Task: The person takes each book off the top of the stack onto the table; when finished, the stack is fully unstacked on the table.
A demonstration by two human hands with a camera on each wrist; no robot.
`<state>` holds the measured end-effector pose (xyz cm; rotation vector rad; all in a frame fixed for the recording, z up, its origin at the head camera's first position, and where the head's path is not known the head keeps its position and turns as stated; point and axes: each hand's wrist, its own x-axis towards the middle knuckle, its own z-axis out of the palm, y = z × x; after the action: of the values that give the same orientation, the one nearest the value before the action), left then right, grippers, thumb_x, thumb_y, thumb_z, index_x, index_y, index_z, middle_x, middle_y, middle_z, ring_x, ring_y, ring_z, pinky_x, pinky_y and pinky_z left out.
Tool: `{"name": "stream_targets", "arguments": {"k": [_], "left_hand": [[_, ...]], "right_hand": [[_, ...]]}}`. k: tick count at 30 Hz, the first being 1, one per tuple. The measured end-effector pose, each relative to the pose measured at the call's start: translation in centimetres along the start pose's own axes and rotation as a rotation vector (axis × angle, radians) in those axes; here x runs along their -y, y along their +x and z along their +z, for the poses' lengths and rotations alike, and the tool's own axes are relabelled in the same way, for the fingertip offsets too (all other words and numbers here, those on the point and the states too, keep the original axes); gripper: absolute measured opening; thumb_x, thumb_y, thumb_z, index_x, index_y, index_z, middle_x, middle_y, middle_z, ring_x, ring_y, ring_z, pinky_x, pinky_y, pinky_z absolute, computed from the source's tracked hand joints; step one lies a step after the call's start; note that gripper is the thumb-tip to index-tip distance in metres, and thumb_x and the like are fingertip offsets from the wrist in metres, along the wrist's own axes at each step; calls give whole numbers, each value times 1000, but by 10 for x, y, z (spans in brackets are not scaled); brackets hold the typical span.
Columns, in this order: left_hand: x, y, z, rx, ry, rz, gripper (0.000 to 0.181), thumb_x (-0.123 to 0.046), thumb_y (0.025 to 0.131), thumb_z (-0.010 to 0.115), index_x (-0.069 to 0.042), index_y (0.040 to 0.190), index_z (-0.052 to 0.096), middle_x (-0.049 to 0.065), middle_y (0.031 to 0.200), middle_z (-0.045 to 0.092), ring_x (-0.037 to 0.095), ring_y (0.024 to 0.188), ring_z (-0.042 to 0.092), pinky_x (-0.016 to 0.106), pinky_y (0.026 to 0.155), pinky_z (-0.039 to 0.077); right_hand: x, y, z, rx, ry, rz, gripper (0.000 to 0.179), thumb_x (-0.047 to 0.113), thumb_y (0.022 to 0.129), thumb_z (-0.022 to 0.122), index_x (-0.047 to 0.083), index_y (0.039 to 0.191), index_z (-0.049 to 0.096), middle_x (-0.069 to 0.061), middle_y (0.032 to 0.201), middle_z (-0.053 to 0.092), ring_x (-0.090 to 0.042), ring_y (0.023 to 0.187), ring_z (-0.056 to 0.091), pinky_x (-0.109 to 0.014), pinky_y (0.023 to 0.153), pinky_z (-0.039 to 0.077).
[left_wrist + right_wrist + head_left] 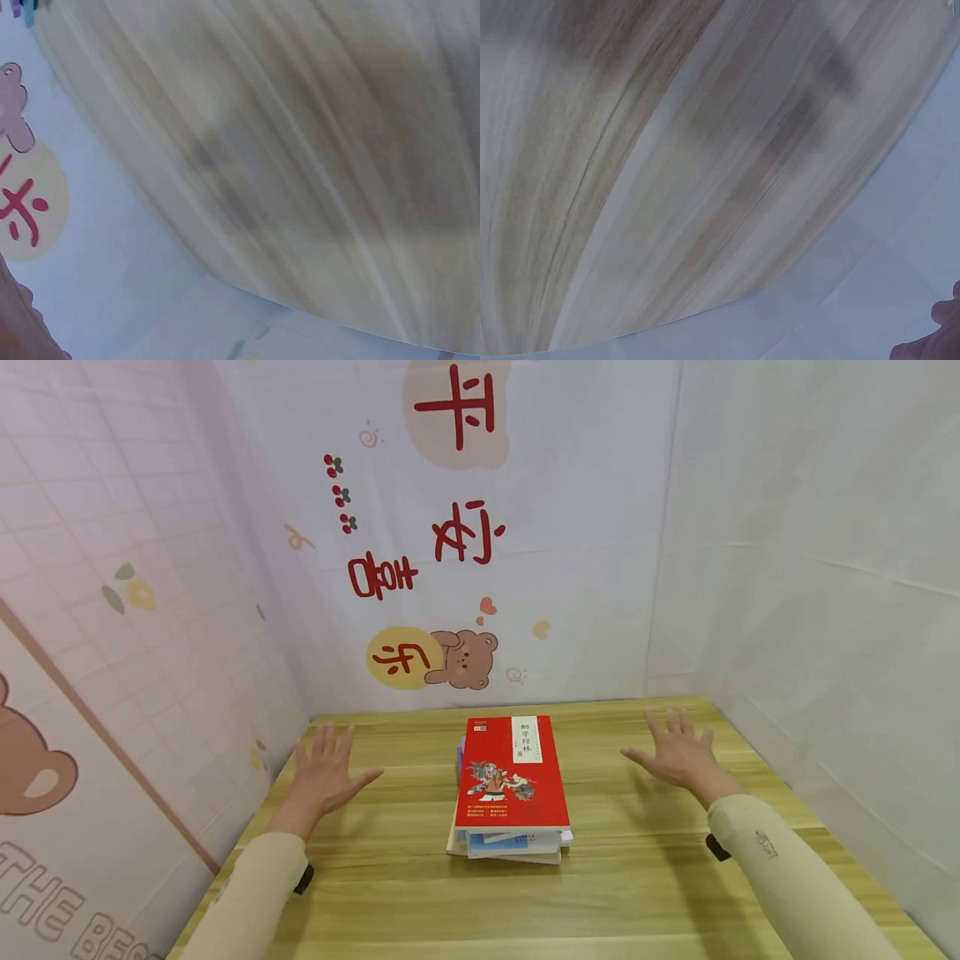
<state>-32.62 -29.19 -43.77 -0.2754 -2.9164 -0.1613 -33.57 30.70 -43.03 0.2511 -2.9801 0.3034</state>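
Observation:
A stack of several books stands at the middle of the wooden table, topped by a red book (pixel 512 777) with a white title label and a drawn figure on its cover. Pale page edges and a blue-and-white book (pixel 517 843) show beneath it. To the left of the stack, my left hand (pixel 321 777) hovers with its fingers spread and holds nothing. On the other side, my right hand (pixel 678 756) is likewise spread over the table, apart from the books. Only a bit of each hand enters its own wrist view, at a lower corner.
The wood-grain table (pixel 390 910) fills the lower part of the head view. Behind it hangs a white printed cloth (pixel 585 568) with red characters and a bear. More cloth panels stand along the left (pixel 187 635) and right sides.

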Motion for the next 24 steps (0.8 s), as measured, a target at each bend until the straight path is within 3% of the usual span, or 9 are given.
{"name": "stream_targets", "arguments": {"k": [11, 24], "left_hand": [[-33, 10, -13, -26, -16, 60, 101, -74, 90, 45, -1, 156, 21, 33, 158, 11, 48, 146, 5, 73, 109, -2], [-66, 16, -12, -10, -96, 100, 101, -72, 90, 49, -1, 156, 22, 30, 159, 14, 47, 147, 6, 72, 110, -2]], "right_hand": [[11, 0, 3, -8, 16, -22, 100, 73, 92, 45, 2, 157, 18, -39, 155, 8, -59, 141, 4, -83, 98, 4], [22, 1, 11, -11, 100, -43, 98, 70, 93, 45, 3, 158, 15, -38, 157, 5, -57, 142, 2, -83, 99, 2]]}}
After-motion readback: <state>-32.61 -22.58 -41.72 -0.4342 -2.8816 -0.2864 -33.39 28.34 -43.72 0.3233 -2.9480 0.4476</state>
